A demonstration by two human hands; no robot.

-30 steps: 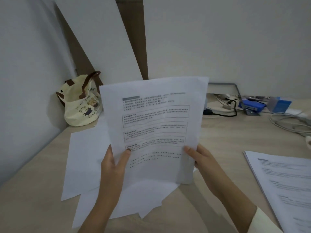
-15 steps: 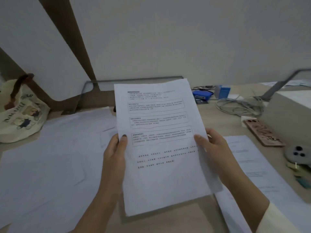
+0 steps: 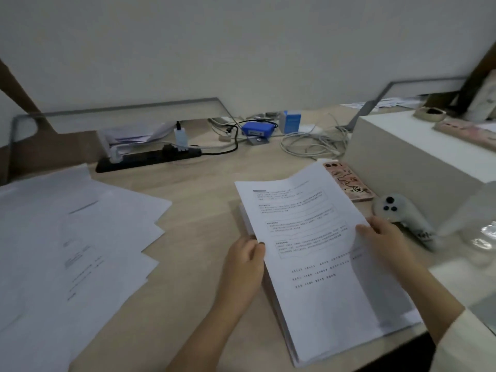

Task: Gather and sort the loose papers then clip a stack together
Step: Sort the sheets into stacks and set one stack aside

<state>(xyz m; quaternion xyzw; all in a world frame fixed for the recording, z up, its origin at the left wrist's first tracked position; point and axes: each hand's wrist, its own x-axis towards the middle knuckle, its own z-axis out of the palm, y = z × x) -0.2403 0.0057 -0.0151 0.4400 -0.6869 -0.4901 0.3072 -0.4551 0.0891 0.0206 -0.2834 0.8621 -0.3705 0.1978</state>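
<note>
A printed sheet [image 3: 316, 253] lies low over a stack of papers [image 3: 292, 334] at the right of the wooden desk [image 3: 204, 210]. My left hand [image 3: 245, 260] grips the sheet's left edge, thumb on top. My right hand [image 3: 383, 237] holds its right edge in the same way. Several loose sheets [image 3: 80, 237] are spread in an untidy fan on the left of the desk. No clip shows anywhere.
A black power strip [image 3: 150, 158] with plugs, a blue box [image 3: 257, 130] and tangled cables [image 3: 314, 142] sit at the back. A phone in a patterned case [image 3: 349, 181], a pale controller [image 3: 402, 216] and a white box [image 3: 418, 154] crowd the right.
My view has swung right, away from the cloth bag. Both hands carried the printed sheet to the right and lowered it from upright to nearly flat over the stack.
</note>
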